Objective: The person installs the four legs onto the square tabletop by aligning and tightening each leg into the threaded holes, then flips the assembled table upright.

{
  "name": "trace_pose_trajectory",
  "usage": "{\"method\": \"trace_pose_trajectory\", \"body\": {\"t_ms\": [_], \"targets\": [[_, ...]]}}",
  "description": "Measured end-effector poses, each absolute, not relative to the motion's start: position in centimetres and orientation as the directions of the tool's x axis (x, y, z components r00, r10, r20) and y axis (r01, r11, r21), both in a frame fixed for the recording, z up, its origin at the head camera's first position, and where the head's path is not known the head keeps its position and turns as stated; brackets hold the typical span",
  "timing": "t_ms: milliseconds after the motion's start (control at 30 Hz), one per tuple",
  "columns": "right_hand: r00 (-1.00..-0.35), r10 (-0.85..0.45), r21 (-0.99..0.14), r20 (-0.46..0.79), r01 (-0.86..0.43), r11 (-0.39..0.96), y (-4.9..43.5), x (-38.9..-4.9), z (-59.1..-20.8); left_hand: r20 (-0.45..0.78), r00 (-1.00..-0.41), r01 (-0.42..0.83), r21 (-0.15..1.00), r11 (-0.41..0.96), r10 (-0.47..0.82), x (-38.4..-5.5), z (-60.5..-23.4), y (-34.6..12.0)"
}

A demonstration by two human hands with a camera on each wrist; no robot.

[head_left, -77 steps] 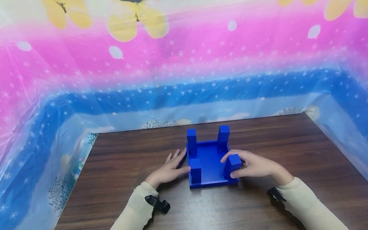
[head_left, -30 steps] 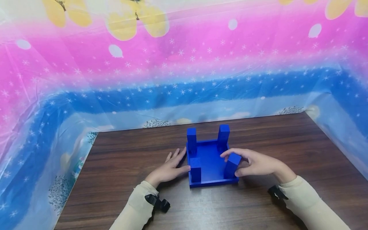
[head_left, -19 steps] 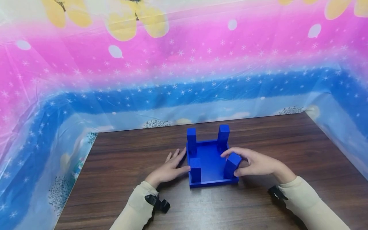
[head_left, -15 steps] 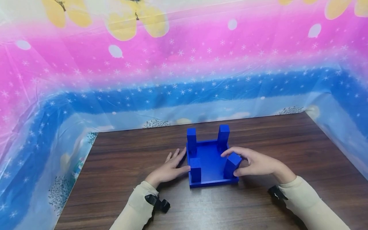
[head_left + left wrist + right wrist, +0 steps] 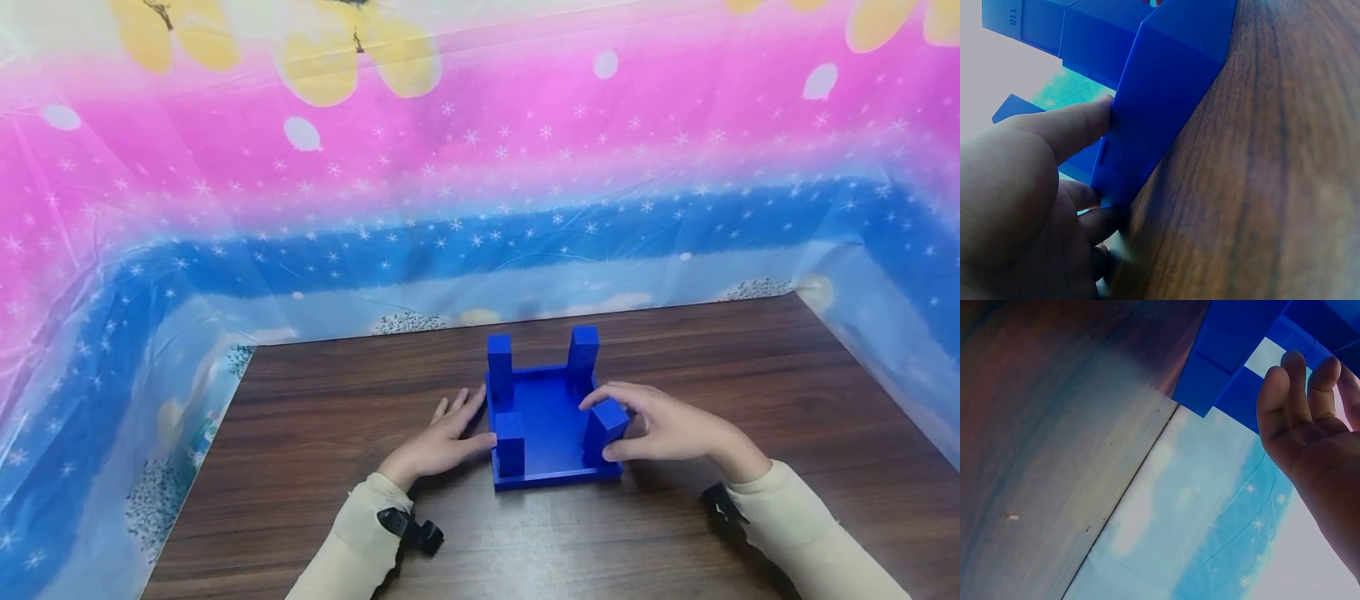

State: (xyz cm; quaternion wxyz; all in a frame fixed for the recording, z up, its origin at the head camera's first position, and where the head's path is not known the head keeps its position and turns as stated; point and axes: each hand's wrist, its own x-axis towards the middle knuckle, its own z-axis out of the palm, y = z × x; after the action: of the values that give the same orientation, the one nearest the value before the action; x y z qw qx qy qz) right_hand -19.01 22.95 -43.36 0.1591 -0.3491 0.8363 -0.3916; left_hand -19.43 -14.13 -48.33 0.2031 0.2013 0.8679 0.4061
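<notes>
A shallow blue square base (image 5: 551, 429) with a raised rim lies on the wooden table, a square blue post standing at each corner. My right hand (image 5: 675, 427) holds the near-right post (image 5: 606, 429) between thumb and fingers; this post stands turned and slightly tilted compared with the others. My left hand (image 5: 438, 443) rests along the base's left side, fingers straight and thumb against the rim by the near-left post (image 5: 511, 446). In the left wrist view, the thumb touches the edge of the base's side wall (image 5: 1160, 94). Fingers partly hide the held post's foot.
The far-left post (image 5: 500, 367) and far-right post (image 5: 582, 358) rise above the rim. Brown wooden table (image 5: 337, 392) surrounds the base. A pink and blue patterned cloth (image 5: 450, 192) hangs behind and at both sides. Each wrist wears a black strap.
My right thumb has shifted slightly left and the near-right post has turned a little with it. The left hand and the base have stayed in place.
</notes>
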Motion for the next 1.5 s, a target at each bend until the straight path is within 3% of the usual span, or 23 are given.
{"method": "trace_pose_trajectory", "body": {"t_ms": [733, 1500], "targets": [[-0.701, -0.713, -0.726, 0.017, -0.499, 0.473, 22.67, -19.03, -43.16, -0.192, -0.835, 0.184, 0.787, 0.589, 0.516, -19.41, -48.15, -14.11], [-0.741, -0.672, -0.731, 0.003, -0.46, 0.504, 22.23, -18.8, -43.58, -0.183, -0.837, 0.183, 0.796, 0.577, 0.516, -19.33, -48.15, -14.15]]}}
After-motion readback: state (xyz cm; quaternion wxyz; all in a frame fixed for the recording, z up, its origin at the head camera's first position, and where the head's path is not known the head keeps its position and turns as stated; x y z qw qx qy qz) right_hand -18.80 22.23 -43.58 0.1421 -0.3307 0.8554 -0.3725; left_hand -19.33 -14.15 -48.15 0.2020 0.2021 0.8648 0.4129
